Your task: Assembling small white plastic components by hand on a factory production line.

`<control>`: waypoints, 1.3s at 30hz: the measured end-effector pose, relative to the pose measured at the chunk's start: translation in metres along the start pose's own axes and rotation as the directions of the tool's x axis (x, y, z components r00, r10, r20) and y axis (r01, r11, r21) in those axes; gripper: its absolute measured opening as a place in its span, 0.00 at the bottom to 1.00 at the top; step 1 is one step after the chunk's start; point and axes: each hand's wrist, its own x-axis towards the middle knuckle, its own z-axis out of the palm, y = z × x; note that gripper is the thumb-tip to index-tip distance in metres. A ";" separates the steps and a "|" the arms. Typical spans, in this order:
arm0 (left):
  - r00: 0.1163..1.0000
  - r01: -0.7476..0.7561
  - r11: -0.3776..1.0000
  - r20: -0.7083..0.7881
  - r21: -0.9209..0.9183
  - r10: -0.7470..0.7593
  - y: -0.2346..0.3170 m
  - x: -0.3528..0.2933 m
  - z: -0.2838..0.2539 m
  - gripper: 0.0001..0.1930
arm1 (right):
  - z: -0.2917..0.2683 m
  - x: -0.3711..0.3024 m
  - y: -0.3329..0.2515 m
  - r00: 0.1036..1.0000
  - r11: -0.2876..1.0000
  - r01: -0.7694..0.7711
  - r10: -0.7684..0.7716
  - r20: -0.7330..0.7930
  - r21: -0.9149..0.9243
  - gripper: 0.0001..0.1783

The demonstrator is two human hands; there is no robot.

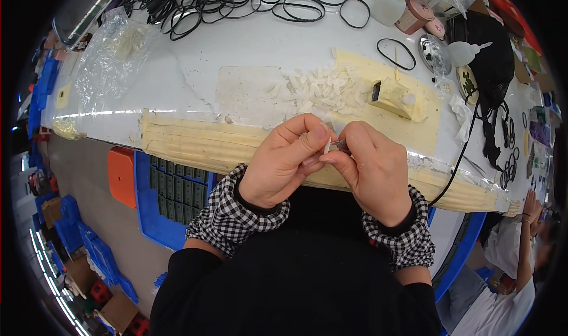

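In front of my chest, my left hand (283, 164) and my right hand (374, 173) meet fingertip to fingertip over the table's near edge. A small white piece (327, 146) is pinched by my left thumb and fingers. Against it, my right thumb and forefinger close on a thin, dark, metallic-looking piece (341, 146); its exact kind is too small to tell. Just beyond my hands lies a loose heap of similar white pieces (328, 90). A block wrapped in yellow tape (395, 97) stands to its right, on a yellow sheet (429, 126).
Many black rubber-like bands (299, 7) lie at the back of the white table (195, 55). Clear plastic wrapping (112, 63) is at left. A black cable (464, 152) runs down at right. Below are a blue crate (157, 232) of dark parts and an orange stool (121, 176). Another person (512, 259) is at right.
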 end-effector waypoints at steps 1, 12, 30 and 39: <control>1.000 0.003 1.000 0.000 0.000 -0.003 0.000 0.000 0.000 0.08 | 0.000 0.000 0.000 1.000 1.000 0.003 -0.003 0.004 -0.006 0.19; 1.000 0.018 1.000 -0.004 -0.004 -0.018 0.001 -0.001 0.004 0.09 | 0.001 -0.001 0.000 1.000 1.000 0.001 -0.001 -0.018 -0.003 0.19; 0.999 0.038 0.999 0.007 -0.030 -0.038 0.002 -0.001 0.003 0.09 | -0.001 0.000 -0.001 1.000 1.000 0.001 -0.001 -0.003 -0.012 0.18; 0.998 -0.055 0.998 -0.027 -0.004 0.055 0.001 0.000 -0.002 0.09 | -0.007 -0.001 0.008 0.997 0.992 -0.064 0.067 -0.029 0.108 0.14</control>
